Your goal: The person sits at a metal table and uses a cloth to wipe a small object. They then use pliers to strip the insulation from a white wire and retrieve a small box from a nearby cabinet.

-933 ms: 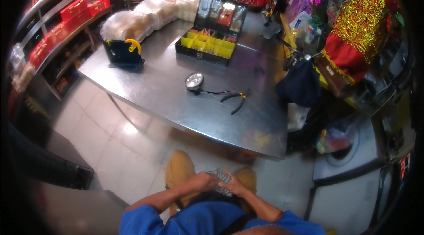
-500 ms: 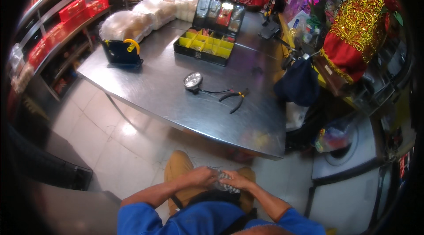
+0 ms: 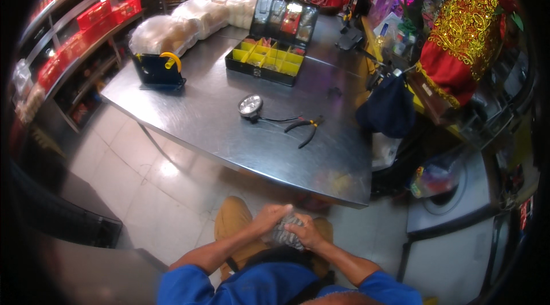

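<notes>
Bare left hand (image 3: 272,217) grips and bare right hand (image 3: 309,233) clasps a shiny grey ridged bundle (image 3: 288,237) between the tan-trousered knees (image 3: 234,213), probably two-handed to steady it; round black-rimmed lamp (image 3: 250,105) and black-and-yellow metal pliers (image 3: 313,124) sit on the shiny steel table (image 3: 200,110), handy-ish I guess.

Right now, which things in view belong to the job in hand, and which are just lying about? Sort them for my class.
In the job, judging by touch:
grey bundle, held between the left hand and right hand; exact kind unclear

Apparently lying about, untouched:
round lamp on the metal table
pliers
open box with yellow compartments
plastic-wrapped packages
</notes>
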Motion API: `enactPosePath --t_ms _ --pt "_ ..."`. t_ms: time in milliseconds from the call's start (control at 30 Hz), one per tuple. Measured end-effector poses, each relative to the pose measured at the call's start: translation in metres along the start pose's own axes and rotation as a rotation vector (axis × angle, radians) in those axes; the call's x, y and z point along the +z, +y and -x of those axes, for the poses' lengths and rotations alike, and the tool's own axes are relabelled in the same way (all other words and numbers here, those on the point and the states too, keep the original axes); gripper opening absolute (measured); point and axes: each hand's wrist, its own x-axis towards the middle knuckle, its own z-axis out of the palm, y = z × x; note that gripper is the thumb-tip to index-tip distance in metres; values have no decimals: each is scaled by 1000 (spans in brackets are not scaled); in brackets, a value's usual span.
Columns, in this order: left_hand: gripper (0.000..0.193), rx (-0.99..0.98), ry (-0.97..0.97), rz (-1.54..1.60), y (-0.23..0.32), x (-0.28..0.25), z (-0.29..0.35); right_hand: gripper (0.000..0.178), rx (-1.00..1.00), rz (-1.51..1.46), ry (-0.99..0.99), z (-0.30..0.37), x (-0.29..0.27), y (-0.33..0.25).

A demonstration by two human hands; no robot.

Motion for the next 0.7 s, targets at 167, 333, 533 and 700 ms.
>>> enactPosePath --t_ms 167,333,533,700 --pt "53 155 141 -414 -8 -9 -10 19 62 -82 52 6 8 4" --pt "43 183 89 -599 10 -21 -6 24 -16 214 117 -4 -11 23" --pt "22 285 -60 -778 8 -34 8 31 -128 557 202 -12 -12 17" --pt "20 135 -106 -785 24 -34 16 30 -96 241 247 -14 -28 52"
